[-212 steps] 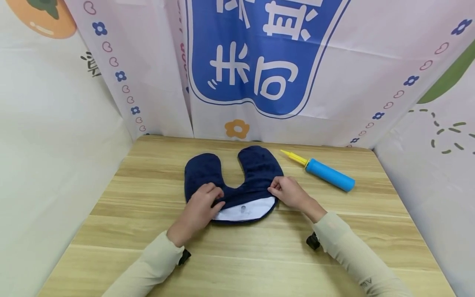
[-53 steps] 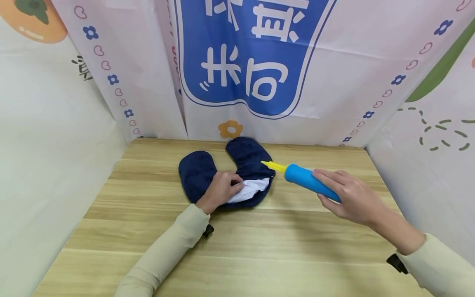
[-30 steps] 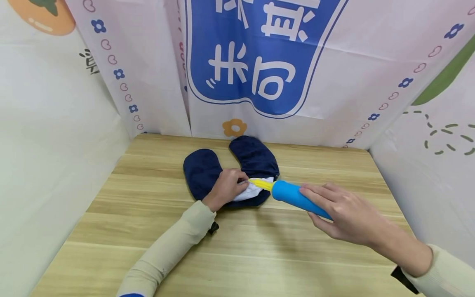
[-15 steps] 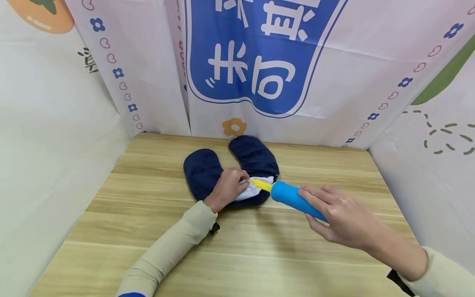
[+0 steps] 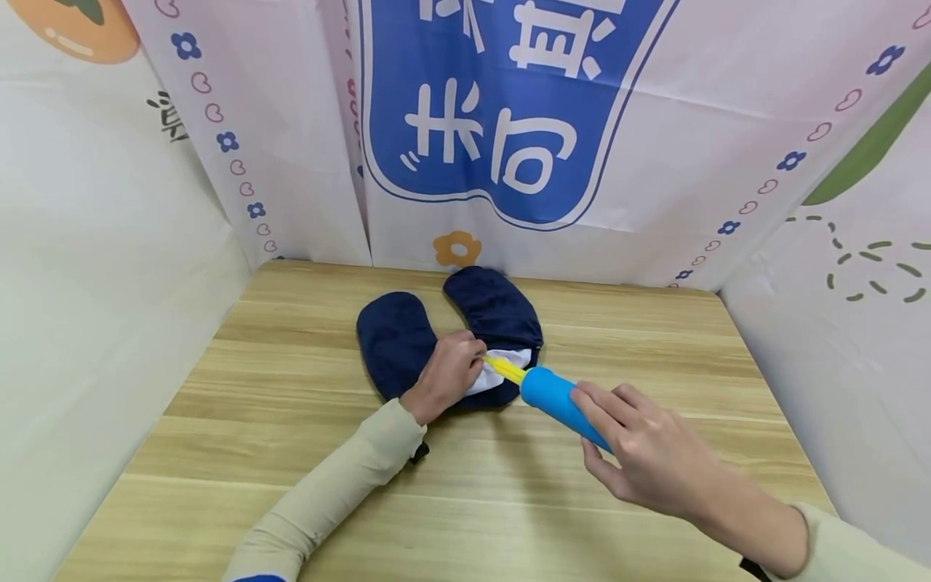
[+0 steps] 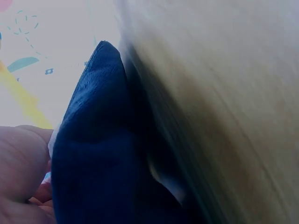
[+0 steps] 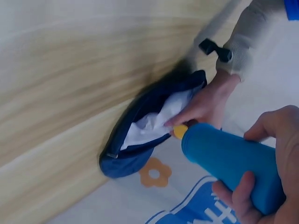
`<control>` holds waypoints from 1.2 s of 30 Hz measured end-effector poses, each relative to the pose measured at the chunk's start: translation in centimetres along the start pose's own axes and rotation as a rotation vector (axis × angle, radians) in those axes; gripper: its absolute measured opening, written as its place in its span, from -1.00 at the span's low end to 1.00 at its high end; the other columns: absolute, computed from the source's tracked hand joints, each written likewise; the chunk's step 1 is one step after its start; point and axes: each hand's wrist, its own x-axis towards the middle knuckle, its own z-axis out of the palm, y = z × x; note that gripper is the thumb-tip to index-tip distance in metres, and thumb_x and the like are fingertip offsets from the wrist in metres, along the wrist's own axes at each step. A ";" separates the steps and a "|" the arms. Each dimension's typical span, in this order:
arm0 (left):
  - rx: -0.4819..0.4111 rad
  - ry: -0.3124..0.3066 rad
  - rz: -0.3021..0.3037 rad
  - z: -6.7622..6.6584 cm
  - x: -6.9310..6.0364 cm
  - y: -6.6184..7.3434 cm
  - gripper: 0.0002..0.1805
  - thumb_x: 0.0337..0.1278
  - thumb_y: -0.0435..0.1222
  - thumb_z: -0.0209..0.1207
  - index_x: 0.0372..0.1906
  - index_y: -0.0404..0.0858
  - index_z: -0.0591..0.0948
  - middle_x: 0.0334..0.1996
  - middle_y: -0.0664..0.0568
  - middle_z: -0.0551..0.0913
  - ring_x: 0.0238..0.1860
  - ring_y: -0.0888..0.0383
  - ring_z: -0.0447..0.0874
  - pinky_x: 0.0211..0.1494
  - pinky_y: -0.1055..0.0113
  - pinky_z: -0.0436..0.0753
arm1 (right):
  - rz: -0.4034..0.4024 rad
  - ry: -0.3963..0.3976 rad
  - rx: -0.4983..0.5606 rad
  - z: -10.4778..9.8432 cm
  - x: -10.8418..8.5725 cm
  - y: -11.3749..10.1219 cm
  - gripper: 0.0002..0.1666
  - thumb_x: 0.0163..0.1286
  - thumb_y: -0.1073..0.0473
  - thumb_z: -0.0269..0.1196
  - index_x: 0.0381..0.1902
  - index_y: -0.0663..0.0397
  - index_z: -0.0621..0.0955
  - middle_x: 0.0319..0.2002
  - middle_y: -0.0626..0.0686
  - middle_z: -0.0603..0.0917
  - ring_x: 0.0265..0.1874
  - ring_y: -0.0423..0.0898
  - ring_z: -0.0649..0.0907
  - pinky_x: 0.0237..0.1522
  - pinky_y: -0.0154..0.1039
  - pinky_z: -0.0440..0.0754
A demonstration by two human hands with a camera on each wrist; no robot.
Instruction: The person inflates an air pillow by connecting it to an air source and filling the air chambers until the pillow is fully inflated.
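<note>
One navy-blue, U-shaped plush pillow cover [image 5: 396, 339] is lying toward the back of the wood-grain table [image 5: 291, 380], its slit gaping around one crumpled white fabric liner [image 7: 145, 128]. The left hand [image 5: 449, 372] is curling its fingers at the slit, pinching the liner. One blue cylindrical plastic pump [image 5: 556, 398] is reaching those fingertips with its one yellow tapered nozzle [image 5: 507, 372]; the right hand [image 5: 647, 453] is gripping the pump.

White 未 [image 5: 445, 121] and 可 [image 5: 533, 151] on backdrop's blue panel [image 5: 502, 93]; characters above cut off; small black lettering [image 5: 170, 119] on left wall [image 5: 94, 226] unreadable.
</note>
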 end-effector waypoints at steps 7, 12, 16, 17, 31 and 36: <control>0.040 0.022 -0.058 0.0 0.0 0.5 -0.83 0.22 -0.55 0.28 -0.31 -0.29 0.82 -0.42 -0.05 0.72 -0.45 0.17 0.57 -0.32 0.34 0.68 | -0.006 0.067 -0.091 1.0 -0.1 -1.9 -0.41 0.51 0.05 -0.10 0.08 0.37 0.70 0.00 0.22 0.80 -0.34 0.10 0.70 -0.52 -0.12 0.75; 0.137 -0.014 -0.014 0.0 0.3 0.6 -0.86 0.20 -0.54 0.30 -0.38 -0.30 0.79 -0.49 -0.05 0.68 -0.47 0.12 0.58 -0.33 0.30 0.69 | 0.004 0.041 -0.093 1.0 0.3 -2.6 -0.39 0.52 0.05 -0.13 0.05 0.38 0.70 -0.02 0.24 0.80 -0.34 0.10 0.69 -0.55 -0.13 0.73; 0.214 -0.036 0.071 0.1 0.2 0.6 -0.80 0.18 -0.57 0.30 -0.49 -0.29 0.74 -0.61 -0.03 0.62 -0.52 0.11 0.56 -0.30 0.27 0.67 | 0.015 -0.019 -0.061 0.6 1.2 -2.3 -0.50 0.38 0.09 0.09 0.05 0.36 0.70 -0.04 0.23 0.80 -0.31 0.09 0.71 -0.54 -0.13 0.76; 0.228 -0.037 0.089 0.1 0.1 0.6 -0.78 0.18 -0.58 0.29 -0.52 -0.29 0.73 -0.64 -0.02 0.58 -0.54 0.12 0.53 -0.30 0.28 0.65 | 0.016 -0.033 -0.054 0.4 1.5 -2.2 -0.51 0.30 0.12 0.19 0.05 0.36 0.71 -0.04 0.23 0.80 -0.31 0.10 0.73 -0.52 -0.11 0.77; 0.194 -0.035 0.169 0.7 -1.0 -0.3 -0.84 0.21 -0.53 0.32 -0.43 -0.29 0.77 -0.50 -0.02 0.75 -0.39 0.07 0.66 -0.21 0.26 0.72 | 0.195 -0.129 0.129 0.2 2.4 0.0 -0.42 0.04 0.13 0.52 0.05 0.24 0.75 -0.09 0.15 0.84 -0.21 0.01 0.81 -0.27 -0.07 0.85; 0.132 -0.039 0.127 0.5 -1.1 -0.6 -0.88 0.18 -0.52 0.36 -0.39 -0.28 0.81 -0.43 0.00 0.81 -0.38 0.08 0.68 -0.22 0.27 0.73 | 0.266 -0.131 0.202 0.8 1.6 0.6 -0.44 0.10 0.13 0.50 0.07 0.24 0.76 -0.06 0.15 0.85 -0.17 0.05 0.84 -0.22 0.01 0.86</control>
